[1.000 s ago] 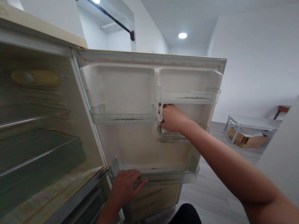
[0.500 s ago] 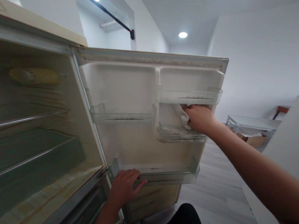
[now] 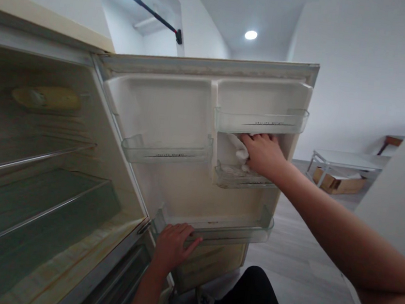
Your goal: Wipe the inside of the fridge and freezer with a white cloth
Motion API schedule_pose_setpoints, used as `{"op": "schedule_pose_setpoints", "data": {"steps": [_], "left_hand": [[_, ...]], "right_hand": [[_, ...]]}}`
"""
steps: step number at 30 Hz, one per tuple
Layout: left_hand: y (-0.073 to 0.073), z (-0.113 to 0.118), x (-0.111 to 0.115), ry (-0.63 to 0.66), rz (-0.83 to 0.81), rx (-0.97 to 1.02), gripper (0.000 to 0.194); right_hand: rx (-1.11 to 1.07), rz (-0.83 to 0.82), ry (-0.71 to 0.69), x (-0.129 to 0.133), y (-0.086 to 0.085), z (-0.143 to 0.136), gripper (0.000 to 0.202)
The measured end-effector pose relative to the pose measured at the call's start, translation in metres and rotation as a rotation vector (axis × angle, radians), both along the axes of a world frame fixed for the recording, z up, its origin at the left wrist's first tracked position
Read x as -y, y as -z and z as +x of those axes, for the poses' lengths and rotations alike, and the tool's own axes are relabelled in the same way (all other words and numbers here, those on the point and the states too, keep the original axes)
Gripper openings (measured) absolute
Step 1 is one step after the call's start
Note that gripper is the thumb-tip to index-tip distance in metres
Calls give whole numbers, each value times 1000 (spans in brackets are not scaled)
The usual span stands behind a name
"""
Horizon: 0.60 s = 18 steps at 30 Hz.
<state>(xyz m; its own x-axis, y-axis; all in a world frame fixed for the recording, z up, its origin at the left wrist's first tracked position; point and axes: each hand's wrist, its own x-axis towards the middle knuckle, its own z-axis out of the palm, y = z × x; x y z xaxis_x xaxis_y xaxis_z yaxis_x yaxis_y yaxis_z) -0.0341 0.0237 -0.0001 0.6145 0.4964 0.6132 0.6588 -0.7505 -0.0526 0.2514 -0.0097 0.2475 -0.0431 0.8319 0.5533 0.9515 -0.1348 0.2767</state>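
An open fridge door [image 3: 169, 187] stands in front of me, with clear plastic shelves on its inner side. My right hand [image 3: 263, 154] presses a crumpled white cloth [image 3: 241, 154] against the inner panel, between the upper right shelf [image 3: 260, 122] and the middle right shelf [image 3: 243, 178]. Its fingertips are partly hidden under the upper shelf. My left hand [image 3: 174, 246] rests on the rim of the bottom door shelf [image 3: 229, 235], its thumb apart from the fingers and nothing seen in it.
The fridge compartment [image 3: 40, 192] with glass shelves and a yellowish lamp cover [image 3: 47, 98] is at the left. A low table [image 3: 348, 160] with a cardboard box [image 3: 340, 182] under it stands at the right. My knee [image 3: 254, 294] is below the door.
My right hand has shifted slightly left and up with the cloth, its fingers now more spread. The view has tilted a little; my left hand stays on the bottom shelf.
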Motion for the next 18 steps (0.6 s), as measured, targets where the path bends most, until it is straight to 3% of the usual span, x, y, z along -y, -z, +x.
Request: {"op": "schedule_pose_setpoints", "data": {"steps": [2, 4, 8, 12, 14, 18], "left_hand": [[1, 1, -1, 1, 14, 7, 30], [1, 3, -2, -6, 19, 9, 31], [1, 4, -1, -23, -2, 5, 32], [0, 2, 0, -32, -17, -16, 33], [0, 1, 0, -32, -33, -29, 33], [-1, 0, 1, -29, -50, -31, 32]], "right_hand": [[-24, -10, 74, 8, -1, 20, 48], [-59, -63, 15, 14, -2, 33, 48], [-141, -267, -361, 16, 0, 25, 29], [-209, -401, -696, 11, 9, -6, 32], [-229, -440, -708, 10, 11, -13, 33], [-184, -486, -520, 19, 8, 9, 31]]}}
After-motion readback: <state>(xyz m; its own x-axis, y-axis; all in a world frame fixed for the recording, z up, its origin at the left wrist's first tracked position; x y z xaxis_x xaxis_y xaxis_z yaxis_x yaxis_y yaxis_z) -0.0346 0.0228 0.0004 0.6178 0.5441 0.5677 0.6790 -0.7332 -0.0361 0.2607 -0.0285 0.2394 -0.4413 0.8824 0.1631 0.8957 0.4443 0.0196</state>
